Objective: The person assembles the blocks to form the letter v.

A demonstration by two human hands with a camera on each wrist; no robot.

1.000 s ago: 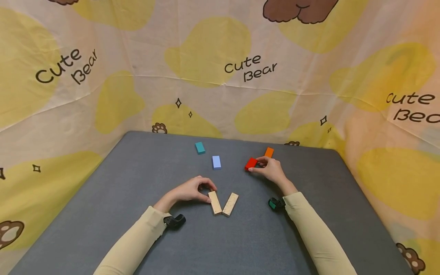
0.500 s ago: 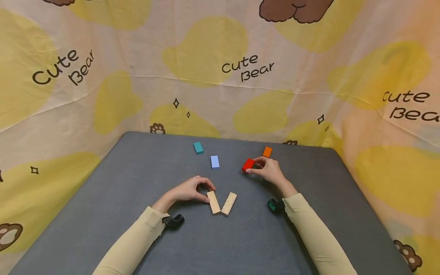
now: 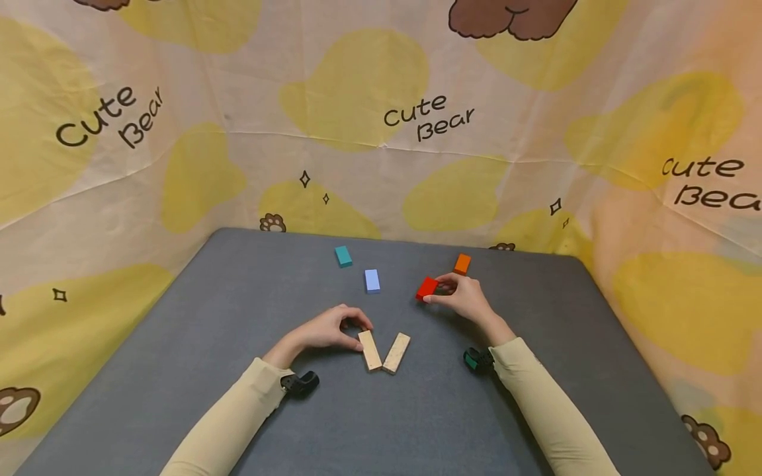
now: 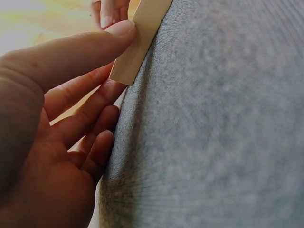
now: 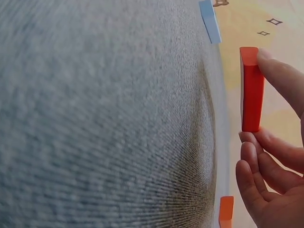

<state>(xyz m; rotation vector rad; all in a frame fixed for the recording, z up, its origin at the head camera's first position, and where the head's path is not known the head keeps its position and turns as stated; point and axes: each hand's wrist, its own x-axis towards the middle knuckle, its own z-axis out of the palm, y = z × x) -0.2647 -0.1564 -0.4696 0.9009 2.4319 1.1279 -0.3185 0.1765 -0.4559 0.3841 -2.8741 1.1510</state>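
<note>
My left hand (image 3: 324, 329) pinches the far end of a plain wooden block (image 3: 370, 352) that lies on the table. In the left wrist view its thumb presses the face of this wooden block (image 4: 142, 42), with fingers behind. A second wooden block (image 3: 397, 353) lies beside it, their near ends close together in a V. Farther back on the right, my right hand (image 3: 467, 297) holds a red block (image 3: 426, 288) between thumb and fingertips. The right wrist view shows the red block (image 5: 252, 95) gripped by its two ends, raised off the cloth surface.
On the grey table (image 3: 286, 430) an orange block (image 3: 462, 264) lies behind my right hand. A light blue block (image 3: 372, 281) and a teal block (image 3: 343, 256) lie toward the back, left of the red one. A patterned curtain (image 3: 333, 79) hangs along the table's back.
My right hand has carried the red block a little left and nearer, away from the orange block. The left hand stays on its wooden block. The head view has shifted slightly.
</note>
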